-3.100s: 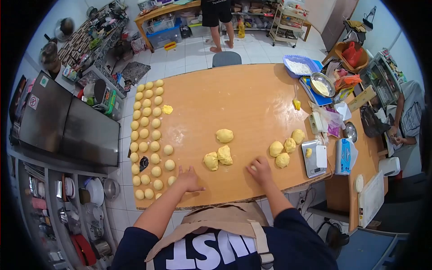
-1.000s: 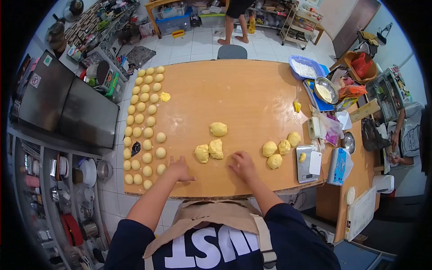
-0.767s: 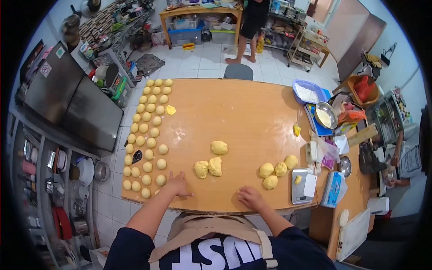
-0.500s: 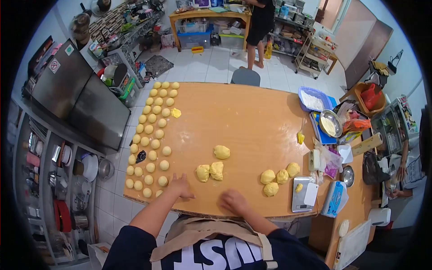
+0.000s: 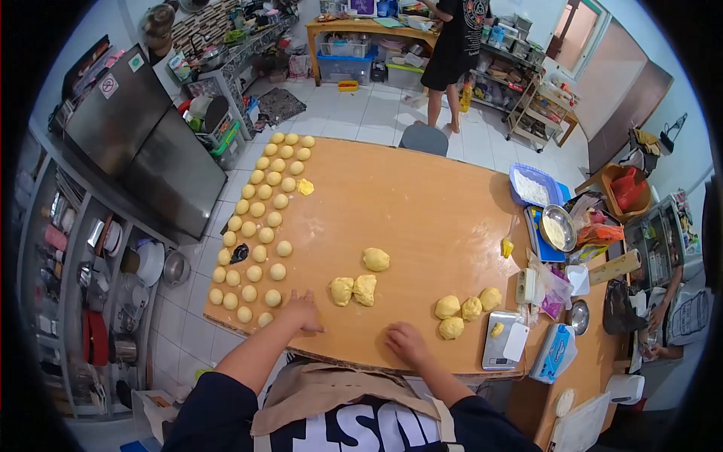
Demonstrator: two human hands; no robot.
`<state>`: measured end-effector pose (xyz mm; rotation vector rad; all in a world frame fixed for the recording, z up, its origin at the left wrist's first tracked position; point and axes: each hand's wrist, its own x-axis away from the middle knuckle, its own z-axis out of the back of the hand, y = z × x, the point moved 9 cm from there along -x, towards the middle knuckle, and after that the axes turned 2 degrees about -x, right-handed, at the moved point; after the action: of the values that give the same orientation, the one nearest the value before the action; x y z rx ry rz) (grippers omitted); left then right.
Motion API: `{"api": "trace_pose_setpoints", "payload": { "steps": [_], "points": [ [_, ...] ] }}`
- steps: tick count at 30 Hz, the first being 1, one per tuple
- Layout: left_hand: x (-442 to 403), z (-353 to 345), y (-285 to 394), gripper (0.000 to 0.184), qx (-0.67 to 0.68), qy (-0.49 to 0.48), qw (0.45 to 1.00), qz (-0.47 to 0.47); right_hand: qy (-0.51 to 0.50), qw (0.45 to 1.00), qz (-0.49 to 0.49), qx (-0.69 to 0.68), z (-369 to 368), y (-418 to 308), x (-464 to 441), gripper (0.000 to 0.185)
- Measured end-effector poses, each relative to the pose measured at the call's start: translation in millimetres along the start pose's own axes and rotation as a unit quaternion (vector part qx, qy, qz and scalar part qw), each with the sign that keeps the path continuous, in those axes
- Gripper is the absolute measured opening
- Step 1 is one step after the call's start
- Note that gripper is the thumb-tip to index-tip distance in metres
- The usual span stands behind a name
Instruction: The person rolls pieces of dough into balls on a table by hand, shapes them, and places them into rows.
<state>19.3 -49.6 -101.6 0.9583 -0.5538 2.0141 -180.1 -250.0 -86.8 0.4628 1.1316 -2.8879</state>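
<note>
My left hand [image 5: 303,312] rests on the wooden table near its front edge, fingers spread and thumb out, just right of the rows of dough balls [image 5: 277,271]. My right hand [image 5: 407,342] is cupped down against the tabletop, its fingers curled under; whatever is beneath the palm is hidden. Ahead of and between my hands lie two touching dough lumps [image 5: 342,291], with another dough lump [image 5: 376,260] just beyond. Several more dough pieces [image 5: 449,306] sit in a cluster to the right of my right hand.
A kitchen scale [image 5: 501,343] with a small dough bit stands at the table's right edge. Behind it are a tissue pack [image 5: 553,354], a bowl of powder [image 5: 557,227] and a blue basket of flour [image 5: 532,187]. A stool [image 5: 424,139] and a standing person [image 5: 449,45] are beyond the table.
My right hand, blurred before, is now sharp and slightly farther right. My left hand stays in the same place on the table. The whole view has tilted slightly.
</note>
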Motion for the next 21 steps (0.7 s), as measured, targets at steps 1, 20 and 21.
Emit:
{"api": "trace_pose_setpoints", "payload": {
  "steps": [1, 20, 21],
  "points": [
    [5.5, 3.0, 2.1, 0.105, -0.001, -0.014, 1.0, -0.002, -0.005, 1.0, -0.002, -0.018, 7.3, 0.1, 3.9, 0.03],
    [12.4, 3.5, 0.4, 0.107, -0.001, -0.02, 0.999, -0.038, 0.128, 0.98, -0.147, 0.039, 3.4, 11.4, -48.4, 0.038],
    [12.7, 3.3, 0.0, 0.107, -0.005, -0.018, 0.999, -0.041, 0.115, 0.982, -0.144, 0.034, -0.2, 5.3, -40.9, 0.039]
  ]
}}
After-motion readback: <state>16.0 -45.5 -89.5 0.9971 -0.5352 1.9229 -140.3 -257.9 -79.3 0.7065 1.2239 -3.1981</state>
